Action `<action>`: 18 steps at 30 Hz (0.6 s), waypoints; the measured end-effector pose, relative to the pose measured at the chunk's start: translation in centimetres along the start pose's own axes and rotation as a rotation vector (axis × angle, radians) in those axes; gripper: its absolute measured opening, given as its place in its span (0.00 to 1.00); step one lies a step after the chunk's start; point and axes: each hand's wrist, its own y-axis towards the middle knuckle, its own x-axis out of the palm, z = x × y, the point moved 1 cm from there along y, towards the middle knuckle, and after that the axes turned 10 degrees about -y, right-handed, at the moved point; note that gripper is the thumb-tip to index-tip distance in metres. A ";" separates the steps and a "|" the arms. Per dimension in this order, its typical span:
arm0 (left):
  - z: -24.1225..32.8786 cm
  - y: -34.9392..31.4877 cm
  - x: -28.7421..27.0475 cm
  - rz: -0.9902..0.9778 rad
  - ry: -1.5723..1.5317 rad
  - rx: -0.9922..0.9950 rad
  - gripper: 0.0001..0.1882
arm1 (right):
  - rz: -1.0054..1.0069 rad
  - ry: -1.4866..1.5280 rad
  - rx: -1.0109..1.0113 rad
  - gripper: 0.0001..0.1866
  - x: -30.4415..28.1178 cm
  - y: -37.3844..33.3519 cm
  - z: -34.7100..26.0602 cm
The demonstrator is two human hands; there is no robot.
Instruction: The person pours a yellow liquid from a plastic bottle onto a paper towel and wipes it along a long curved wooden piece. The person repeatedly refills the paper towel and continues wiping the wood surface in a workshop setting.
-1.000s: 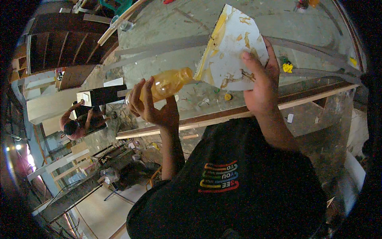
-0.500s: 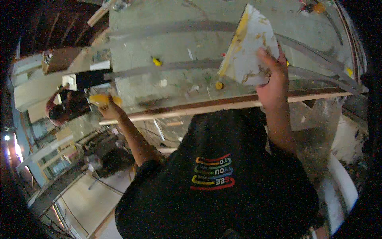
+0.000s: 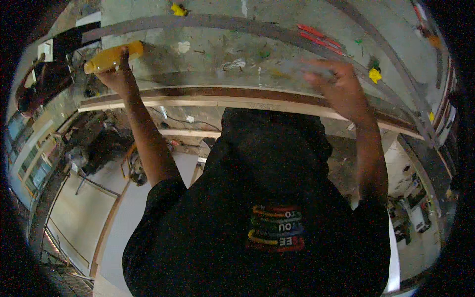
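One amber plastic bottle lies tipped on its side in your left hand, held just above the near part of a stained grey-green worktop. Your left fingers are bent around its middle, one of them laid over the upper side, and both ends of the bottle stick out past your grip. Well apart to the right, your single other hand, the right hand, hangs over the same surface, its fingers partly curled and smeared by motion. One blurred greyish shape trails off the tips of those right fingers; whether they are closed on it, you cannot tell from this view.

Just beyond your right fingertips lie two slim red pieces, side by side. Three yellow scraps dot the worktop: one just to the right of your right fingers, one farther out on that side, and one beyond the fingers of your left hand. Two curved dark-grey bands sweep across beyond both sets of fingers. One long pale timber edge runs on your side of both hands, below your wrists. One other person, dim and small, is at work to the left of your left fingers.
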 end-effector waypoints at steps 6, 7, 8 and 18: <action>0.0 -0.6 0.4 -0.020 0.201 -0.087 0.33 | -0.434 -0.121 -0.114 0.15 4.4 4.7 -1.8; 0.3 -0.8 0.5 -0.020 0.219 -0.144 0.32 | -0.450 -0.167 -0.184 0.15 4.8 5.1 -2.1; 1.1 -1.2 0.3 -0.083 0.324 -0.241 0.30 | -0.484 -0.218 -0.113 0.15 5.2 5.3 -2.3; 2.8 -14.1 -1.1 0.759 -0.023 -0.357 0.26 | -0.618 -0.191 -0.170 0.17 10.5 9.2 -6.0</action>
